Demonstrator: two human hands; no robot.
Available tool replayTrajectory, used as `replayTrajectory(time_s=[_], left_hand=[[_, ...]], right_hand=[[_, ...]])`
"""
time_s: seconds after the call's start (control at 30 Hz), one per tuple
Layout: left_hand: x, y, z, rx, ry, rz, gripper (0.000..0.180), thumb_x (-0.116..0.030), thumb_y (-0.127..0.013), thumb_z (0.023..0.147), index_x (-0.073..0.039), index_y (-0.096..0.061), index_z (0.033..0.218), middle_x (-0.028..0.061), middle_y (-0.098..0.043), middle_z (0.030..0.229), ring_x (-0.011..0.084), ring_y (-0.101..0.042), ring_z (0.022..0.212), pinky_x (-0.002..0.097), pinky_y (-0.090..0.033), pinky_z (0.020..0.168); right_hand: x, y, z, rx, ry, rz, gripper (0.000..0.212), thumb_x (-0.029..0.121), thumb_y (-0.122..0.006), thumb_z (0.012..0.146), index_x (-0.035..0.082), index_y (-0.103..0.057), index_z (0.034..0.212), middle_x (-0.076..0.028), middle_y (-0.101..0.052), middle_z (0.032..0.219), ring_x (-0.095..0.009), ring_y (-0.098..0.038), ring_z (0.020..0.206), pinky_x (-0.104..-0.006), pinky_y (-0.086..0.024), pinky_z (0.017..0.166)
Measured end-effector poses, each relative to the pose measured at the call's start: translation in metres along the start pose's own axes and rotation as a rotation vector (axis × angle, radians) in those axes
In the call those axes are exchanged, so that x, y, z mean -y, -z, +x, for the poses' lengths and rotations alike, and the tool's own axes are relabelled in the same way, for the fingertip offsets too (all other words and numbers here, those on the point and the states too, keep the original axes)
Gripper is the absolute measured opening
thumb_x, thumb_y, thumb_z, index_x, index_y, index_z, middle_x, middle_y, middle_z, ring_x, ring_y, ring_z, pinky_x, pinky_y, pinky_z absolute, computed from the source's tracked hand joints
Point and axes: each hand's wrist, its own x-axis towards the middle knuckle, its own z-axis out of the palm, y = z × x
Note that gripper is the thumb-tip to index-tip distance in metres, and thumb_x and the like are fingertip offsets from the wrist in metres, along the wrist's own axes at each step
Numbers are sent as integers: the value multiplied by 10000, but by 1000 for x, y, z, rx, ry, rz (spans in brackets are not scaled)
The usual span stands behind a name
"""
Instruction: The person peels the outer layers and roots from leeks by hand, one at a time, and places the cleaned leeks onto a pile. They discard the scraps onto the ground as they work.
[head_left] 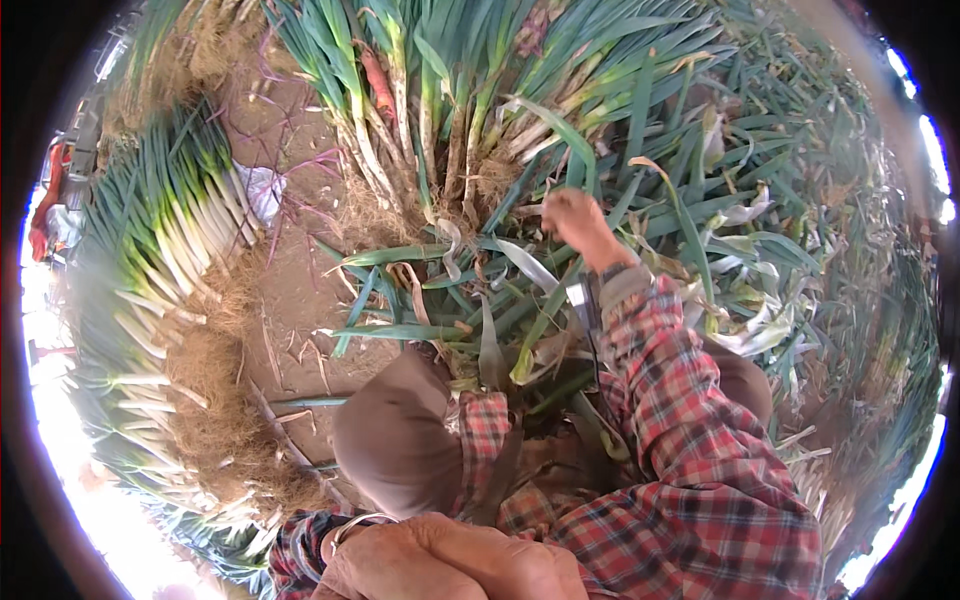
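My right hand [582,226] is closed in front of a pile of long green onions [400,120], its arm in a red checked sleeve. A bent green leaf [572,138] comes down to the top of that hand; whether the fingers grip it is hidden. Close to the lower edge, my left hand [450,562] is bent across my body, large in view, a bracelet [352,524] at its wrist. Its fingers are out of sight. Loose leaves [490,345] lie between my knees and the root ends of the pile.
Along the left, a row of green onions [190,235] with white stems lies with its bushy roots [205,400] toward me. Stripped leaves [740,240] heap up on the right. Bare soil [295,270] shows between row and pile. My brown-covered knee [395,435] stands near the middle.
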Motion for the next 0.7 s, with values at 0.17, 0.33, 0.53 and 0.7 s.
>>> replayTrajectory(time_s=[0.17, 0.33, 0.53, 0.7], left_hand=[[-1, 73, 24, -295, -56, 113, 513, -421, -666, 892, 76, -625, 1010, 214, -583, 998, 303, -594, 878, 381, -540, 738], [-47, 143, 54, -341, 279, 40, 519, -423, -676, 882, 73, -615, 1022, 200, -599, 954, 296, -599, 835, 366, -516, 743], [-68, 219, 44, -126, 329, 13, 634, -513, -685, 843, 63, -613, 1098, 208, -628, 1030, 276, -614, 831, 376, -504, 739], [-91, 214, 77, -528, 845, 875, 370, -233, -700, 863, 52, -591, 1072, 187, -621, 1011, 274, -618, 946, 376, -485, 828]], right_hand=[[-13, -21, 120, -283, -170, 382, 305, 273, -560, 966, -26, -586, 1021, -87, -631, 878, -183, -612, 714, -312, -511, 621], [-45, -32, 219, -501, -285, 176, 386, 304, -612, 923, -58, -590, 1054, -101, -644, 877, -217, -631, 721, -378, -519, 635], [-47, -13, 265, -505, -357, -355, 292, 283, -733, 755, 11, -661, 680, -67, -625, 660, -208, -612, 627, -363, -493, 586], [6, -20, 166, -400, -394, 703, 197, 124, -681, 807, 29, -649, 978, -55, -666, 877, -185, -651, 787, -296, -540, 657]])
